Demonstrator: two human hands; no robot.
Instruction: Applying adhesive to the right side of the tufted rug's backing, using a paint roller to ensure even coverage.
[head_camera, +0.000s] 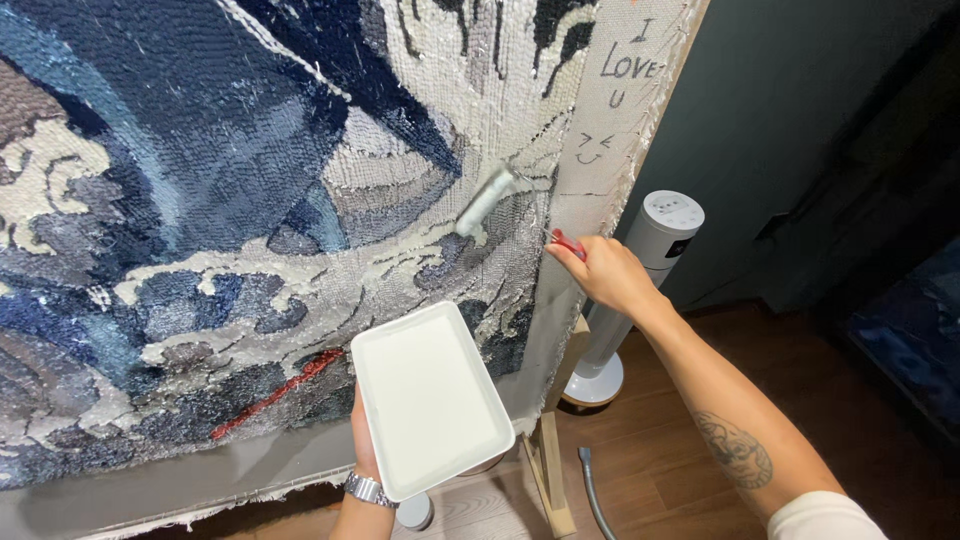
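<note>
The right hand (607, 272) was clenched around the red handle of a small paint roller (490, 201), whose grey, wet-looking sleeve lay pressed against the back of a large tufted rug (220, 200) in blue, navy, grey and cream yarn, stretched upright on a frame. The roller sat tilted near the rug's right edge, just inside the bare off-white backing cloth (610, 140), which bore some handwritten scribbles and a little drawn face.

The left hand (362, 440), with a silver metal wristwatch (366, 489) on its wrist, gripped a white rectangular plastic tray (430, 398) from beneath; its fingers were mostly hidden behind the tray. The tray was held tilted in front of the rug's lower part, covering some of the weave, and its inside looked coated in white.

A thin red streak (275, 392) ran diagonally across the rug just left of the tray. Behind the right forearm stood a white tower fan (640, 290) on a round base, on the brown wooden floor (680, 470). A pale wooden frame leg (548, 460) came down below the tray, and a grey hose end (592, 490) lay on the floor beside it. A small white round object (414, 511) showed under the tray; what it was could not be told. A dark grey wall (780, 130) rose to the right.
</note>
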